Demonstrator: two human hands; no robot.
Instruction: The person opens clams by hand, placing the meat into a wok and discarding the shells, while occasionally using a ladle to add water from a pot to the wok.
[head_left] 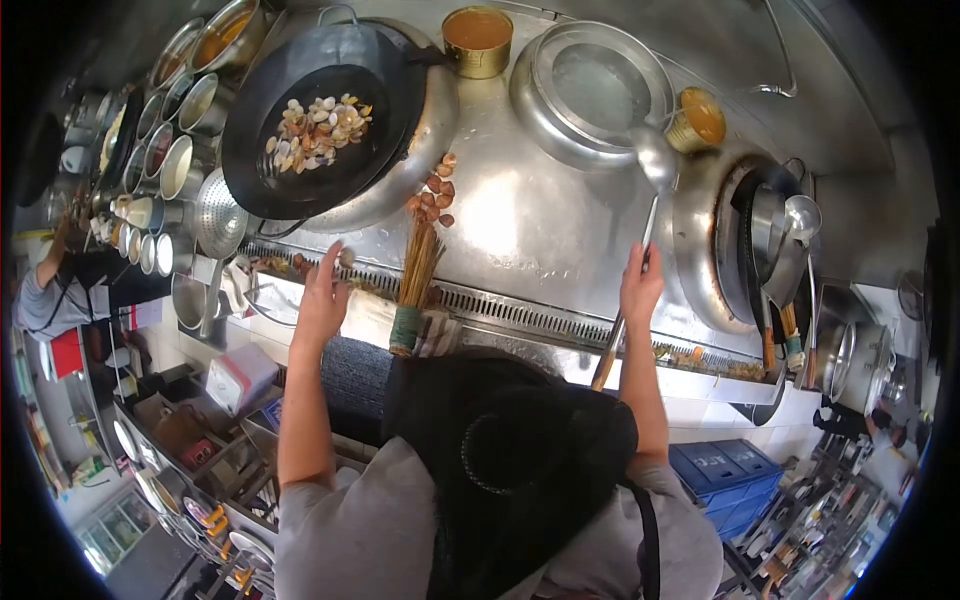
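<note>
My right hand [641, 285] is closed round the handle of a metal ladle [655, 160], whose bowl is up beside the round pot of liquid [600, 85]. Nothing is in my left hand [322, 295], its fingers apart, just below the near edge of a black wok [240, 130]. Sliced pale and brown pieces [318, 133] lie inside the wok. Between my hands, a bamboo brush [418, 270] with a green-bound end rests across the drain grate. Several brown round pieces [434, 192] sit beside the wok.
Metal containers and a perforated strainer [221, 215] crowd the left. Two tins [478, 42] [697, 120] stand at the back. A second wok station [735, 240] is at right, with a blue crate [725, 485] below. Other people [65, 290] are at the far left and far right.
</note>
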